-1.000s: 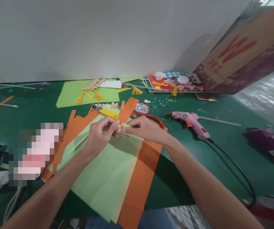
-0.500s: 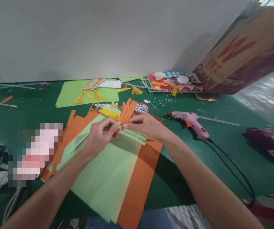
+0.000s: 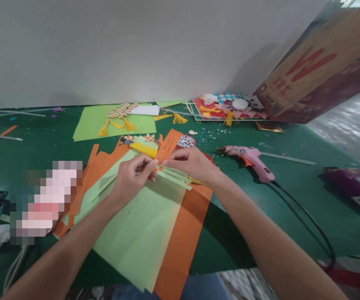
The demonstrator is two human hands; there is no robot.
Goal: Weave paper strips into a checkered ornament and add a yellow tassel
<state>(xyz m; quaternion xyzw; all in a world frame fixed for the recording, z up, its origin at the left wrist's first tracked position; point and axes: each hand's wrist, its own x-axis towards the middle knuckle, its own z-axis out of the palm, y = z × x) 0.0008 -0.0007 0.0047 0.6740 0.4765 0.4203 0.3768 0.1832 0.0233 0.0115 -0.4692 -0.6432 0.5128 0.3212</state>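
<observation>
Left hand [image 3: 136, 176] and right hand [image 3: 192, 163] both pinched the paper weave [image 3: 158, 168] between them, over the green sheet [image 3: 139, 223], orange strips [image 3: 170, 141] pointing away from me, green strips [image 3: 176, 180] running right and slightly toward me.

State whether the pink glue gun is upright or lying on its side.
Lying on its side. The glue gun rests with its nozzle and handle along the green table, to the right of the right hand.
</observation>
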